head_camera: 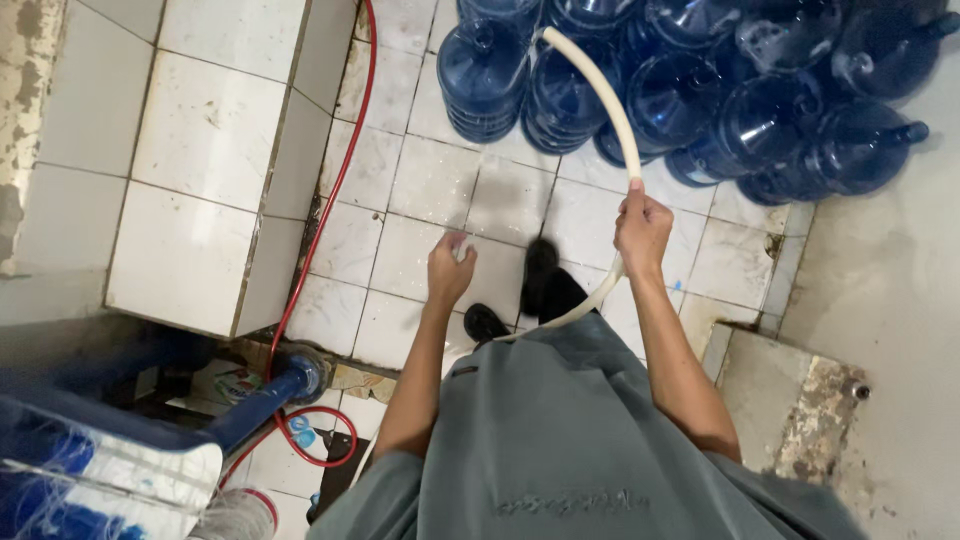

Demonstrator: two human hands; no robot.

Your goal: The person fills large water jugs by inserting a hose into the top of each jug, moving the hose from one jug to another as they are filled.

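My right hand [641, 228] grips a cream-coloured hose [607, 98] that arcs up and away toward a cluster of blue water jugs [700, 90]. Below the hand, the hose runs back along my body. My left hand [449, 268] is closed around a small white object, held over the tiled floor [430, 180]. Both arms reach out above my grey shirt. My dark shoes [540, 280] show between the hands.
A red hose [345, 160] runs along a white tiled ledge [200, 160] at left and loops near a blue pipe [265, 395]. A blue crate or rack sits at the lower left. A raised concrete curb [800, 400] lies at right.
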